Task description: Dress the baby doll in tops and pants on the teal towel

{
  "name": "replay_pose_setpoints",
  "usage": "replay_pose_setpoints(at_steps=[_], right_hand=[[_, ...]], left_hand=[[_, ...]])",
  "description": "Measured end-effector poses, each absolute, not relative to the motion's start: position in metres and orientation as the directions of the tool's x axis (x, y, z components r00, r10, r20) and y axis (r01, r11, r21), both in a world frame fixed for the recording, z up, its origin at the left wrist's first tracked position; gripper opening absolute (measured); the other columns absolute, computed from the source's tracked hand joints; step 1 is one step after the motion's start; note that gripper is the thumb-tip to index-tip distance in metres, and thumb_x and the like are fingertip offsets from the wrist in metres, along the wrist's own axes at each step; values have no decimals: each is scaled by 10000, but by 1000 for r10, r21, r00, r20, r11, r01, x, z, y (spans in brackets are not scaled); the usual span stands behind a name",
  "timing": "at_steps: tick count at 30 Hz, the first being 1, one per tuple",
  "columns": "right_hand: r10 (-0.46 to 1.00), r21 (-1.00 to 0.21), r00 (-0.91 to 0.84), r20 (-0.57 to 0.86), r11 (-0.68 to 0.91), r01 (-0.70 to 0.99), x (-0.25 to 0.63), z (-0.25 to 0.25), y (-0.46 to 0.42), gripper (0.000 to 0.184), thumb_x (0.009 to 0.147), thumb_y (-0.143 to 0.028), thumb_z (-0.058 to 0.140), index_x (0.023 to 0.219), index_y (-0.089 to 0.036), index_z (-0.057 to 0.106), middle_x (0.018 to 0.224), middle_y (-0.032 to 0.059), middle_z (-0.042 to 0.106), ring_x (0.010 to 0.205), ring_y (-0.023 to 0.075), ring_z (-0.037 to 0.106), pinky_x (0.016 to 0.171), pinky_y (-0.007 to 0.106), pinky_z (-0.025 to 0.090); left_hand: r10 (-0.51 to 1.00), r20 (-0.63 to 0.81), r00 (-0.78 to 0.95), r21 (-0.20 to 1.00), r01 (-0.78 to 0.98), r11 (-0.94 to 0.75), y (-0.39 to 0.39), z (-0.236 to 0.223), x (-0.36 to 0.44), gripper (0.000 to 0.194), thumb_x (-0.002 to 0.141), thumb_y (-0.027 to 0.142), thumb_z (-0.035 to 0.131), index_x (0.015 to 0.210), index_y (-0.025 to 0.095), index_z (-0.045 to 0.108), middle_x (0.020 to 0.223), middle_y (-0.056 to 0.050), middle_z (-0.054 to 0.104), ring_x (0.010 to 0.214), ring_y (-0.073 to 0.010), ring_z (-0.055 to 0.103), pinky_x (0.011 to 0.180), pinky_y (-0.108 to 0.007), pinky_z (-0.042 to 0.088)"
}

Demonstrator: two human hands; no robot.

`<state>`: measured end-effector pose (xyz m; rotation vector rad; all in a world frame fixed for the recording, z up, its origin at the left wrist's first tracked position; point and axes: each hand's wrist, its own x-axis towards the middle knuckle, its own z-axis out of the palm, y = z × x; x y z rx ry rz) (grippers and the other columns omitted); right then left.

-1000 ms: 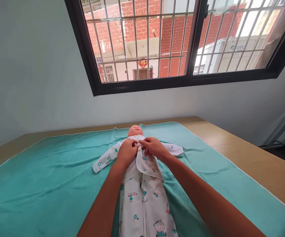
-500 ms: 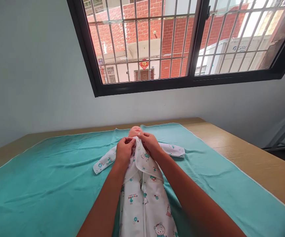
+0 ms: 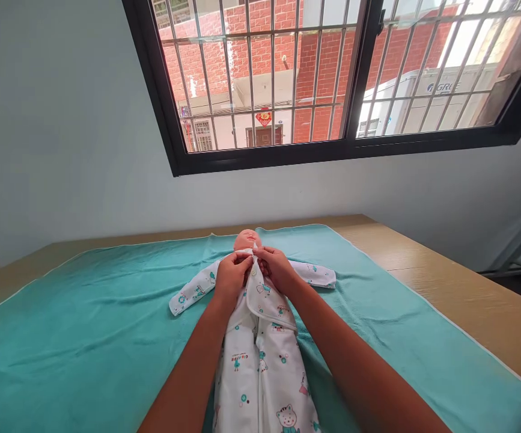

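Observation:
A baby doll lies on its back with its head toward the wall. It wears a white printed baby jacket whose sleeves spread out to both sides. White printed pants stretch toward me below the jacket. My left hand pinches the jacket's front edge near the neckline. Close beside it, my right hand pinches the other front edge just under the doll's chin. A small round fastener shows on the edge below my fingers. My fingertips hide the exact spot they grip.
A teal cloth with creases covers most of the wooden table. Behind the table stands a pale wall with a barred, black-framed window. Metal legs stand off the table's right side.
Both hands lifted the jacket's front edges up toward the chin and moved slightly apart, then came back together at the neckline. The pants have shifted slightly left in view.

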<state>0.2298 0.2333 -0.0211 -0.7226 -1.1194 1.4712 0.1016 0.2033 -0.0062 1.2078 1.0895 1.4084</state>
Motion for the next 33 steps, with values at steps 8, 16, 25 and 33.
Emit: replay_pose_setpoints(at_steps=[8,16,25,33], right_hand=[[979,-970,-171,115,73,-233,224,-19,230,303,693,-418,717,669,-171,543,565,-48,484,460,50,382,423,185,285],[978,-978,-180,107,71,-194,224,-14,227,271,713,-392,695,666,-172,544,570,-30,529,470,59,433,432,187,328],[971,-977,-192,141,105,-184,227,-18,230,288,754,-443,668,693,-171,593,620,14,623,484,88,531,431,200,360],[927,-974,-360,104,21,-226,239,-19,235,257,672,-354,749,737,-176,576,593,-36,542,482,65,453,454,195,353]], left_hand=[[998,43,-45,961,-270,-53,207,-8,96,339,601,365,767,832,129,694,620,14,605,518,-66,518,499,-190,395],[1000,-14,2,937,-349,14,205,-4,91,309,571,266,777,838,127,708,648,-7,635,559,-81,553,536,-200,431],[996,52,-74,976,-206,-66,202,-3,96,281,598,340,776,766,134,682,606,15,609,506,-70,503,507,-203,399],[997,52,-53,977,-202,-61,207,-9,93,317,594,340,779,820,137,690,644,1,637,533,-96,562,546,-234,445]])
